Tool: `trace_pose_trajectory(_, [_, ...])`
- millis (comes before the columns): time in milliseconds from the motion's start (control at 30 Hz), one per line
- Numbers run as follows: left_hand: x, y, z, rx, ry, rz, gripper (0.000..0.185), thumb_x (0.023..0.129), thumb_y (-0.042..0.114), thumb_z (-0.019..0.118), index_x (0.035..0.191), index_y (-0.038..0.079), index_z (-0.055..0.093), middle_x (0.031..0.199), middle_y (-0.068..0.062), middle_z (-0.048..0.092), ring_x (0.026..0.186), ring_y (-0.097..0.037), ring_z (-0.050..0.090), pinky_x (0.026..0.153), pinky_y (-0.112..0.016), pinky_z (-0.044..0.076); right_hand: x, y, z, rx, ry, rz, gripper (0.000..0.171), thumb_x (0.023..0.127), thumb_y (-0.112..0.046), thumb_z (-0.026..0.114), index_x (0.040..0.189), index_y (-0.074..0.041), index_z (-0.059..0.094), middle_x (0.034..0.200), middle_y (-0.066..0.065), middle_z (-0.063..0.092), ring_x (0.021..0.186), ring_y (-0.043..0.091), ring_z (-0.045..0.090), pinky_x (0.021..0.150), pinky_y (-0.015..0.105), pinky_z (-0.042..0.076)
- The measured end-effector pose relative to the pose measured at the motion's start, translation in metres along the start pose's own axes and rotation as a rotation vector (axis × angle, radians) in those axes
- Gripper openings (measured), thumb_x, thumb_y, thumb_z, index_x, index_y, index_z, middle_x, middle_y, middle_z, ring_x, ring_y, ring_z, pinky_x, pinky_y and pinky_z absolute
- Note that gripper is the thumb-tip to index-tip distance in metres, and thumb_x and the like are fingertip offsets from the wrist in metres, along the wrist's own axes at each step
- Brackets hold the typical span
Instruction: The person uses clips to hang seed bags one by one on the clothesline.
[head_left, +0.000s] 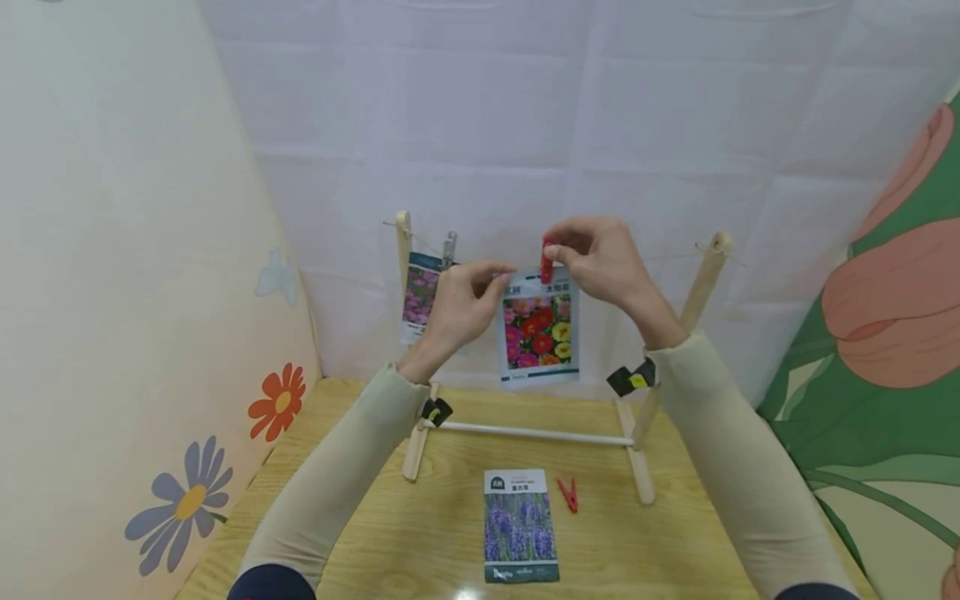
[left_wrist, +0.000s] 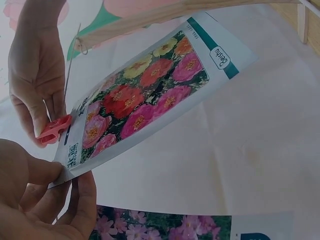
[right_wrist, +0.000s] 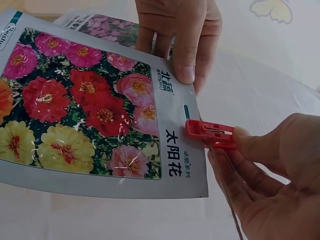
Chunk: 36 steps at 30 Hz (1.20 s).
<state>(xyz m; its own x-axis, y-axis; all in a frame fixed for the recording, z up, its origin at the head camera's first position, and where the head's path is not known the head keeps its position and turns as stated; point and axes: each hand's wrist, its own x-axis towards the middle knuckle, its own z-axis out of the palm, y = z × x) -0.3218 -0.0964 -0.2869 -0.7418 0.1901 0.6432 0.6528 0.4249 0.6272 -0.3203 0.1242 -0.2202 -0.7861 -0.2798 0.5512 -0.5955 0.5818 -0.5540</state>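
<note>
A seed packet with red, pink and yellow flowers (head_left: 538, 333) hangs at the string between two wooden posts. My left hand (head_left: 471, 302) pinches its top left corner between thumb and fingers. With thumb and fingertips my right hand (head_left: 606, 260) grips a red clothespin (right_wrist: 212, 132), whose jaws sit over the packet's top edge beside the string (right_wrist: 226, 192). Left of it, partly behind my left hand, a packet with pink-purple flowers (head_left: 420, 293) hangs from a grey clothespin (head_left: 449, 248).
On the wooden table (head_left: 360, 508) lie a packet with purple flowers (head_left: 519, 527) and another red clothespin (head_left: 568, 495). The wooden stand has a right post (head_left: 705, 279), a left post (head_left: 403, 229) and a white crossbar (head_left: 532, 432). A white cloth (head_left: 480, 108) hangs behind.
</note>
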Motion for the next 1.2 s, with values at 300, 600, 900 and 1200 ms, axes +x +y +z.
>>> trace_pose_trajectory(300, [0.0006, 0.0002, 0.0003, -0.008, -0.006, -0.004, 0.02, 0.106, 0.011, 0.066, 0.12, 0.005, 0.079, 0.107, -0.012, 0.082, 0.066, -0.015, 0.062, 0.056, -0.025, 0.047, -0.0012, 0.0005, -0.0002, -0.013, -0.017, -0.01, 0.021, 0.104, -0.013, 0.07, 0.12, -0.001, 0.078, 0.11, 0.017, 0.08, 0.096, 0.033, 0.076, 0.085, 0.05, 0.061])
trace_pose_trajectory(600, [0.0007, -0.0016, -0.0001, -0.024, -0.009, 0.01, 0.022, 0.107, 0.012, 0.065, 0.122, 0.004, 0.078, 0.106, -0.011, 0.082, 0.063, -0.016, 0.059, 0.054, -0.026, 0.044, 0.0004, 0.0011, -0.0001, -0.028, -0.057, 0.001, 0.027, 0.106, -0.014, 0.069, 0.127, 0.001, 0.074, 0.116, 0.018, 0.079, 0.102, 0.032, 0.076, 0.091, 0.052, 0.061])
trace_pose_trajectory(900, [0.0004, -0.0017, 0.0013, -0.023, -0.016, -0.012, 0.022, 0.107, 0.012, 0.065, 0.123, 0.005, 0.078, 0.103, -0.011, 0.082, 0.061, -0.016, 0.058, 0.052, -0.025, 0.043, 0.0006, 0.0023, -0.0007, -0.021, -0.104, 0.025, 0.034, 0.107, -0.015, 0.067, 0.136, 0.002, 0.069, 0.126, 0.021, 0.075, 0.111, 0.036, 0.075, 0.097, 0.053, 0.06])
trace_pose_trajectory(1200, [0.0006, -0.0008, -0.0003, -0.018, -0.026, -0.026, 0.021, 0.107, 0.012, 0.066, 0.123, 0.005, 0.077, 0.101, -0.01, 0.082, 0.061, -0.016, 0.059, 0.051, -0.025, 0.043, 0.0002, 0.0034, -0.0002, -0.019, -0.106, 0.025, 0.036, 0.106, -0.016, 0.067, 0.137, 0.002, 0.067, 0.126, 0.019, 0.074, 0.112, 0.034, 0.074, 0.099, 0.051, 0.06])
